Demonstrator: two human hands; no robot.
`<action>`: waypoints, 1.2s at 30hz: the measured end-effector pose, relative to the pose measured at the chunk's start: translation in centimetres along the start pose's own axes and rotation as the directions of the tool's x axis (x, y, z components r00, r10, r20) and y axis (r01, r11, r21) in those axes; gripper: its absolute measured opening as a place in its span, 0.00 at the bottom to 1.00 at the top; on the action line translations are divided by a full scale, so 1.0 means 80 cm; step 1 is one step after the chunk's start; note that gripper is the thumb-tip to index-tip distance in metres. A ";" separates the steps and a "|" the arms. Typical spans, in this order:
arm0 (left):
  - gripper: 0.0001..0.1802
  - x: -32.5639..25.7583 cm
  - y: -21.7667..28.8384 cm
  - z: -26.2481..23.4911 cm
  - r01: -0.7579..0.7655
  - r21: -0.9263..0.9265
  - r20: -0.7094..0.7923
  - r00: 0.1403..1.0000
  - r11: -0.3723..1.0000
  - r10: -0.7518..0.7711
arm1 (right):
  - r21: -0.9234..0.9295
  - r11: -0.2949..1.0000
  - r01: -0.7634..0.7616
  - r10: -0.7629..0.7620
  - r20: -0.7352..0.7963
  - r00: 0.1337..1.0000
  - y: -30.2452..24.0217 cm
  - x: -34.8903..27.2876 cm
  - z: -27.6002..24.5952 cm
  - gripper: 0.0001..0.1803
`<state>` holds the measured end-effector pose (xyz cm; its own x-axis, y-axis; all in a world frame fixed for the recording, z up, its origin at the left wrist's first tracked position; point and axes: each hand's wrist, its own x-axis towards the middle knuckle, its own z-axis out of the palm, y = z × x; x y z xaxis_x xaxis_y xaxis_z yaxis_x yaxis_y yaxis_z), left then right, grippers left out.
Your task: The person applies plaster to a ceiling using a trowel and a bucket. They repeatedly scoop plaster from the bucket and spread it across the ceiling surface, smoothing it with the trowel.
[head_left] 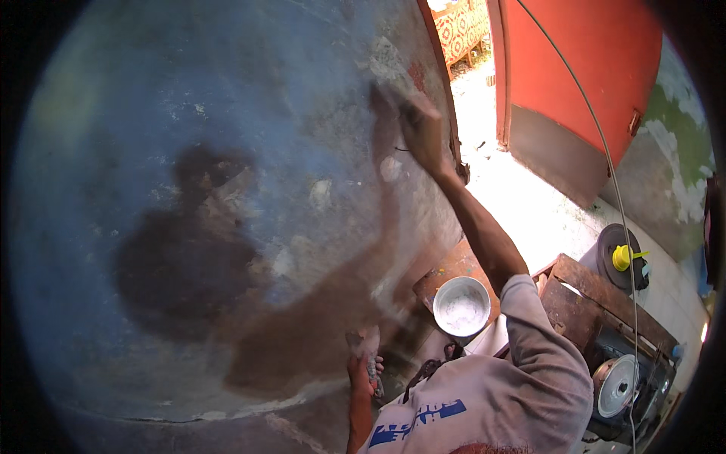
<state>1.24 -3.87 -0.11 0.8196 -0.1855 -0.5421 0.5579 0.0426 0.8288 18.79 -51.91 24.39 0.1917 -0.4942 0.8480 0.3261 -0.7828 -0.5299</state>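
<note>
Against a blue-grey, patchy wall (302, 68), my right arm stretches up, and my right hand (423, 132) is closed close to the wall's edge by the doorway. Whatever thin tool it may grip is lost in the dark and shadow. Low down, my left hand (366, 372) is closed around a putty knife (365, 340) with a broad flat blade, crusted with pale filler. A white bowl (462, 306) with whitish paste inside stands between my arms, on a paint-spotted wooden stool (439, 284).
An open red door (582, 68) stands to the right of the bright doorway (522, 197). A loose cable (605, 136) hangs down across the right side. Near the wooden furniture (563, 303) are a dark bucket (611, 261) with a yellow object on it and a round metal lid (616, 386).
</note>
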 end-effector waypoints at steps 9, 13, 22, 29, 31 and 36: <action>0.15 -0.025 -0.050 -0.030 -0.070 -0.123 -0.108 0.993 0.990 0.057 | -0.066 0.995 0.076 -0.074 0.036 0.997 -0.054 0.019 0.014 0.13; 0.14 -0.037 -0.060 -0.036 -0.079 -0.154 -0.152 0.987 0.985 0.055 | -0.026 0.999 -0.047 0.049 0.055 0.997 -0.070 0.016 0.020 0.12; 0.14 -0.096 -0.011 -0.023 -0.326 -0.270 -0.229 0.936 0.906 0.269 | 0.266 0.329 -0.906 0.344 0.860 0.378 -0.233 -0.138 -0.015 0.10; 0.13 -0.174 0.078 -0.040 -0.516 -0.179 -0.272 0.844 0.838 0.462 | 0.122 0.121 -0.985 0.304 0.940 0.153 -0.294 -0.268 -0.027 0.11; 0.14 -0.183 0.075 -0.047 -0.545 -0.176 -0.274 0.827 0.820 0.491 | 0.138 0.325 -0.936 0.304 0.921 0.242 -0.279 -0.275 -0.026 0.09; 0.13 -0.206 0.008 -0.080 -0.455 -0.143 -0.288 0.869 0.879 0.403 | 0.413 0.890 -0.193 -0.047 0.506 0.862 -0.349 -0.145 -0.009 0.12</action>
<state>-11.10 5.53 8.44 0.9745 0.1383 -0.1769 0.1362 0.2627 0.9552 6.80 -24.61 29.37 0.6178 -0.1977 0.7611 0.6352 -0.4452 -0.6312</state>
